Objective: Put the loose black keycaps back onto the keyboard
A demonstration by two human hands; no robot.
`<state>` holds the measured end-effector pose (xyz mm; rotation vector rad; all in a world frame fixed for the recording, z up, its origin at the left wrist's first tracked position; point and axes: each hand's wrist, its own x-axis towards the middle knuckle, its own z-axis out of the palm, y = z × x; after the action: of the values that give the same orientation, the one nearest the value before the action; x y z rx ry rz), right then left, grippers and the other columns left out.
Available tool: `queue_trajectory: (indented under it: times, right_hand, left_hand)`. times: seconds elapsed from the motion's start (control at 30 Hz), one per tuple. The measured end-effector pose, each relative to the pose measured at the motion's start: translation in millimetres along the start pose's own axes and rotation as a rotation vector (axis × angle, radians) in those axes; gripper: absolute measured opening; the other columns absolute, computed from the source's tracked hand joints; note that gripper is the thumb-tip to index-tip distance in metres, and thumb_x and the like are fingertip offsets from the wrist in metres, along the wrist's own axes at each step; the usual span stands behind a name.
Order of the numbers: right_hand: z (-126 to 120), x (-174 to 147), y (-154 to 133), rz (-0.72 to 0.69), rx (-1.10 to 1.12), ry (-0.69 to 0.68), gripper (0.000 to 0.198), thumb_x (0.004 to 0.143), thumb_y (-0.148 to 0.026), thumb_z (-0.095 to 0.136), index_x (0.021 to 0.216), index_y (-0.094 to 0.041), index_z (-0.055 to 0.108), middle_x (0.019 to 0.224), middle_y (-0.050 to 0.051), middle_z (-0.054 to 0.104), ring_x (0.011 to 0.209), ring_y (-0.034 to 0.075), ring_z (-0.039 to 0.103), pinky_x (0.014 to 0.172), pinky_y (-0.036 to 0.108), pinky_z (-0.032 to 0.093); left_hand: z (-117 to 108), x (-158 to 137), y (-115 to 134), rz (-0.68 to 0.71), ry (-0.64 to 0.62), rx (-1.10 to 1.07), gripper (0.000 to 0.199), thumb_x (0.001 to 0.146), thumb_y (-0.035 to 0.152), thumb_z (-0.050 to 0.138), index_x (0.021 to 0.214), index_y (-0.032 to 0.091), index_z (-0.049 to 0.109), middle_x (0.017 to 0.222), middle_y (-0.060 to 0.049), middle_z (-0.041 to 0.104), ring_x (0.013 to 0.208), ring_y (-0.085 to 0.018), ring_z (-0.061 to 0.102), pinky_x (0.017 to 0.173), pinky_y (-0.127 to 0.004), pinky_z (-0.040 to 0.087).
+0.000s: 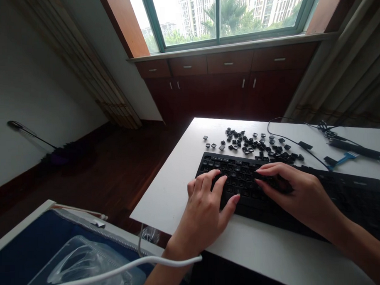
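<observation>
A black keyboard [248, 202] lies slantwise across the white table, its left part showing several bare key sockets. Over its left end rests my left hand [206, 202], fingers spread and touching the keys and frame. My right hand [293, 184] is above the middle of the keyboard, thumb and index finger brought together in a pinch. Whatever may be between those fingertips is too small to make out. Behind the keyboard, loose black keycaps [236, 134] are scattered in a heap, with a few lying apart toward the left.
A blue brush [343, 158] and a long black tool [354, 147] lie at the back right beside a coiled black cable [325, 129]. The table's left edge [161, 172] drops to the floor. A white cable [119, 269] crosses in front of a blue-lined bin [28, 243] holding clear plastic.
</observation>
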<state>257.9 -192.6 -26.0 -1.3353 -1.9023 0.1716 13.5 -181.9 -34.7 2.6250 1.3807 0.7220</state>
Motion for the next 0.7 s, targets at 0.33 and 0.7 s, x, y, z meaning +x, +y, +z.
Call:
queue_trajectory:
  times: [0.33,0.7]
  right_hand:
    - [27.9,23.2,-16.9,0.04,0.019,-0.115,0.019,0.092,-0.031,0.065,0.109,-0.026,0.068,0.097,0.001,0.072,0.071,0.014,0.065,0.064,0.027,0.054]
    - [47.7,38.4,-18.7,-0.134,0.043,-0.189,0.014,0.096,-0.026,0.06,0.102,-0.025,0.072,0.111,0.004,0.07,0.097,0.017,0.068,0.085,0.032,0.057]
  left_hand:
    - [-0.6,-6.8,-2.8,0.003,0.02,-0.052,0.044,0.099,0.042,0.049,0.136,0.02,0.053,0.143,-0.014,0.05,0.134,-0.029,0.044,0.11,-0.049,0.037]
    - [-1.5,-9.6,-4.4,-0.034,0.02,-0.101,0.044,0.099,0.044,0.048,0.136,0.02,0.052,0.144,-0.012,0.049,0.135,-0.029,0.043,0.111,-0.049,0.037]
